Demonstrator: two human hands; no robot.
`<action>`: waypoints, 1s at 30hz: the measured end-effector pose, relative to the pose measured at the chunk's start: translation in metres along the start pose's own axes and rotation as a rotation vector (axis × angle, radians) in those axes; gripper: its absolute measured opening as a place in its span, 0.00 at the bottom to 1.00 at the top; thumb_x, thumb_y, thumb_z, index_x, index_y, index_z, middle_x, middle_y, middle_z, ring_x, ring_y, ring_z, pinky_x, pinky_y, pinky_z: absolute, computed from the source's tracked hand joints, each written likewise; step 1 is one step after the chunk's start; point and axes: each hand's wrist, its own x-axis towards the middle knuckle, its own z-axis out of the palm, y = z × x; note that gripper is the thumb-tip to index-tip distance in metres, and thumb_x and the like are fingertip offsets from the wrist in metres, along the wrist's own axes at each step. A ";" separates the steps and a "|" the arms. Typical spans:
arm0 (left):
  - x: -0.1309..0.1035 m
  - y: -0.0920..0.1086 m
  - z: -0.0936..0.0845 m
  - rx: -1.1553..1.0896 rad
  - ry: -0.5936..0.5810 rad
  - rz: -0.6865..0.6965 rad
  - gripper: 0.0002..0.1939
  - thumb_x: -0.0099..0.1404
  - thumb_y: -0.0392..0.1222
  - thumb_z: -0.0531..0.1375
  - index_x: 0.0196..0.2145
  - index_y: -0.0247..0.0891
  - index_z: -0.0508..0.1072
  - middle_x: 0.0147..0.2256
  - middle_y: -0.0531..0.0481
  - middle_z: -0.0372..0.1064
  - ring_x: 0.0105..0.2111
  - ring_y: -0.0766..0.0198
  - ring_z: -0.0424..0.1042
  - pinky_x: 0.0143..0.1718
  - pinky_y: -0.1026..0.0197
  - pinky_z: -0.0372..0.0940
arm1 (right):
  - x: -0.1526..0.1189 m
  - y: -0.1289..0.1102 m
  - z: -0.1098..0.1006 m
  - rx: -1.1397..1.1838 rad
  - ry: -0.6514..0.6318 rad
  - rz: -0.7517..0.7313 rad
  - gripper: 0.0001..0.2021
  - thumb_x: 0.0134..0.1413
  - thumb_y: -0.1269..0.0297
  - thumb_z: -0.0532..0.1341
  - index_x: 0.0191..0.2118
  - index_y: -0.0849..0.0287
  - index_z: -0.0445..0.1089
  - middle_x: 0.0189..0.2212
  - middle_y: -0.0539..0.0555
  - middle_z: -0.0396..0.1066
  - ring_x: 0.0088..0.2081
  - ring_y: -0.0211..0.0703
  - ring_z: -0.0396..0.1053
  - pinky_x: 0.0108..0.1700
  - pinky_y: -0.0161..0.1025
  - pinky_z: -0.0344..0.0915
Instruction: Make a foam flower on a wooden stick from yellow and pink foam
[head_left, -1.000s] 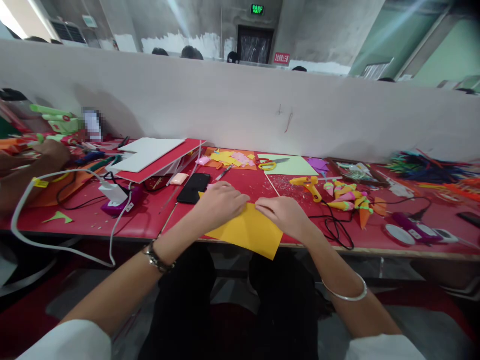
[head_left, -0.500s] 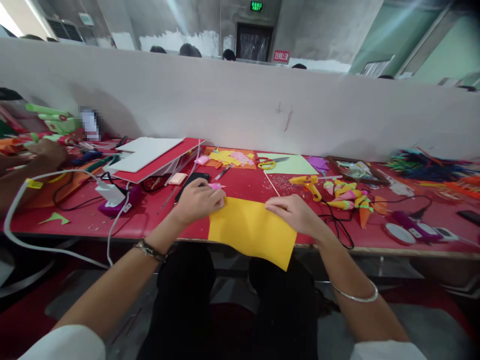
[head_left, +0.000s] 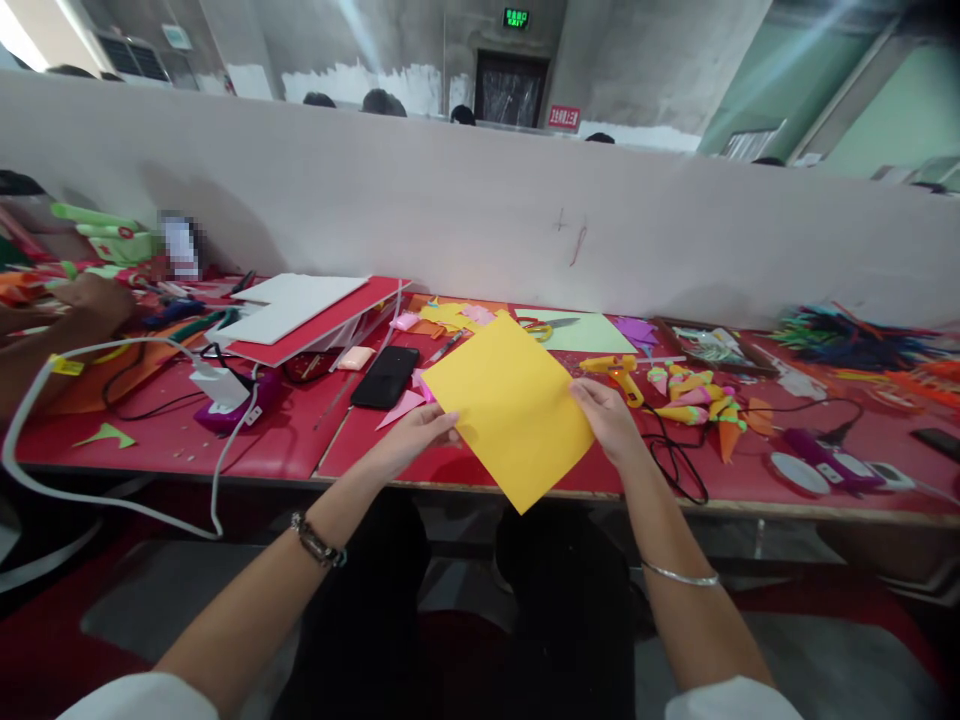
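Note:
Between both hands I hold a yellow sheet of paper or thin foam (head_left: pixel 517 415), turned like a diamond with one corner towards me. My left hand (head_left: pixel 420 432) pinches its left side, and some of those fingers are hidden beneath it. At the right corner my right hand (head_left: pixel 606 412) grips the edge between thumb and fingers. Just beyond the left hand lie a black phone (head_left: pixel 385 377) and pink scraps (head_left: pixel 401 407). A yellow glue gun (head_left: pixel 616 372) rests on the table past the right hand, near a cluster of small yellow, pink and orange cones (head_left: pixel 694 395).
On the red table (head_left: pixel 285 440) are stacked white and red boards (head_left: pixel 300 310), yellow-handled scissors (head_left: pixel 536 328), a purple power strip (head_left: pixel 232 405) with a looping white cable, and a bundle of coloured stems (head_left: pixel 855 338). Another person's hand (head_left: pixel 94 300) works at far left. A partition (head_left: pixel 480 210) stands behind.
The yellow sheet has been turned from roughly rectangular to a diamond and raised. My left hand has shifted nearer and lower, uncovering the phone and pink scraps.

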 end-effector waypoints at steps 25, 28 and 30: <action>0.035 0.039 0.041 0.228 0.050 0.560 0.21 0.50 0.59 0.57 0.27 0.36 0.62 0.27 0.50 0.64 0.29 0.65 0.66 0.32 0.61 0.63 | -0.004 -0.050 0.062 0.024 -0.357 -0.292 0.15 0.44 0.59 0.61 0.36 0.57 0.57 0.32 0.49 0.59 0.32 0.35 0.61 0.34 0.35 0.62; 0.040 0.038 0.038 0.233 0.039 0.574 0.19 0.51 0.57 0.57 0.28 0.36 0.63 0.27 0.50 0.65 0.29 0.65 0.66 0.32 0.61 0.63 | 0.000 -0.046 0.062 0.057 -0.352 -0.273 0.15 0.45 0.58 0.60 0.38 0.56 0.58 0.33 0.50 0.62 0.34 0.37 0.63 0.36 0.37 0.63; 0.042 0.036 0.038 0.230 0.043 0.565 0.17 0.52 0.54 0.56 0.29 0.36 0.64 0.28 0.49 0.66 0.29 0.65 0.66 0.32 0.61 0.63 | 0.001 -0.043 0.062 0.065 -0.349 -0.257 0.16 0.45 0.58 0.60 0.41 0.54 0.59 0.36 0.51 0.64 0.35 0.38 0.64 0.37 0.37 0.63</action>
